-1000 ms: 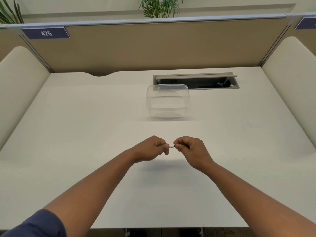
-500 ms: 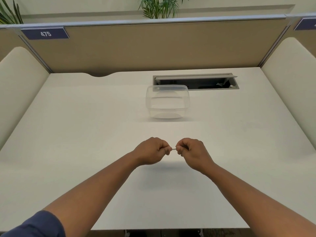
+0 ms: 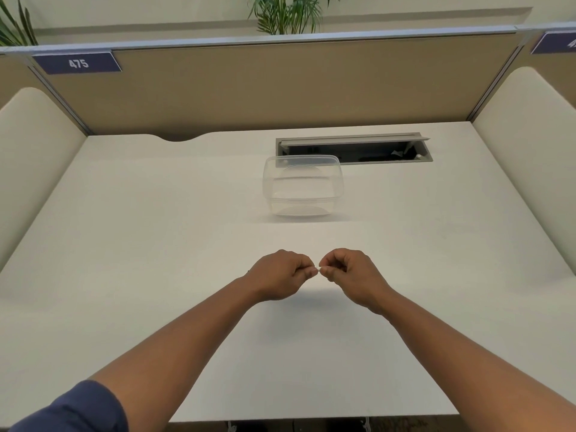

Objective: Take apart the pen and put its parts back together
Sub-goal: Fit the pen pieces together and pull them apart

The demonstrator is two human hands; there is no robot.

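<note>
Pen [image 3: 318, 269], only a white sliver visible, is pinched betw. curled fingers of L hand [image 3: 280, 274] and R hand [image 3: 352, 272] above surface [image 3: 156, 244]. Clear container [image 3: 303, 188] noted at 12 o'clock, well apart.

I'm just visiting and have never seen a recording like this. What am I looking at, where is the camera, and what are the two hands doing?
No machine here: a person wears a camera on the head, looking forward and down at a white desk. You see the person's own arms. The left hand and right hand meet above the desk, fingers curled, pinching a small pale piece between them, likely part of the pen; most of it is hidden. Farther back stands a clear plastic container, and behind it an open cable hatch.
</note>
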